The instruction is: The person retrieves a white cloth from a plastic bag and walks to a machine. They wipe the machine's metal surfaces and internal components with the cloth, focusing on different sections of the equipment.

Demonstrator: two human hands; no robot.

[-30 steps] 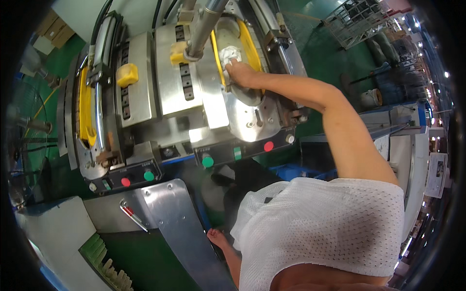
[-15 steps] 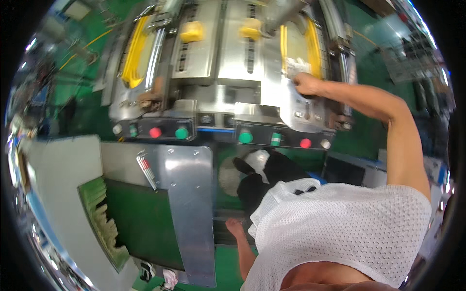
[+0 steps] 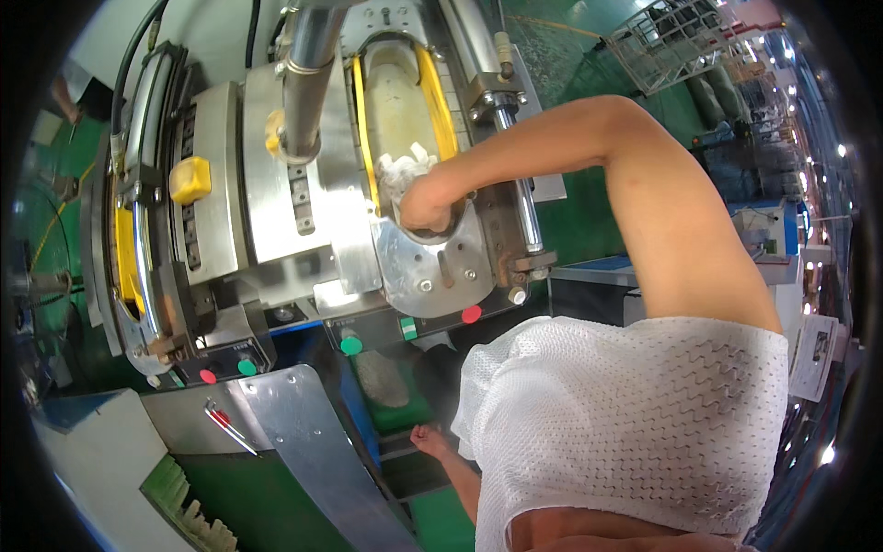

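My right hand point(image 3: 426, 203) reaches up into the open metal mould point(image 3: 405, 101), a long cavity with a yellow rim, on a steel press machine. It is closed on a crumpled white rag point(image 3: 401, 169) pressed against the lower end of the cavity. My bare right arm stretches across the upper right of the view from a white mesh sleeve point(image 3: 625, 414). My left hand is out of sight. A thick steel cylinder rod point(image 3: 303, 83) hangs just left of the mould.
A second yellow-rimmed mould point(image 3: 126, 258) stands at the left with a yellow block point(image 3: 189, 179) beside it. Red and green buttons point(image 3: 349, 346) line the machine's front. Below lie a metal chute point(image 3: 303, 432) with a red pen point(image 3: 225, 423), and my bare foot point(image 3: 432, 442) on a dark step.
The view has swung so the right mould sits higher and closer. My right hand has moved into the cavity's lower end with the rag.
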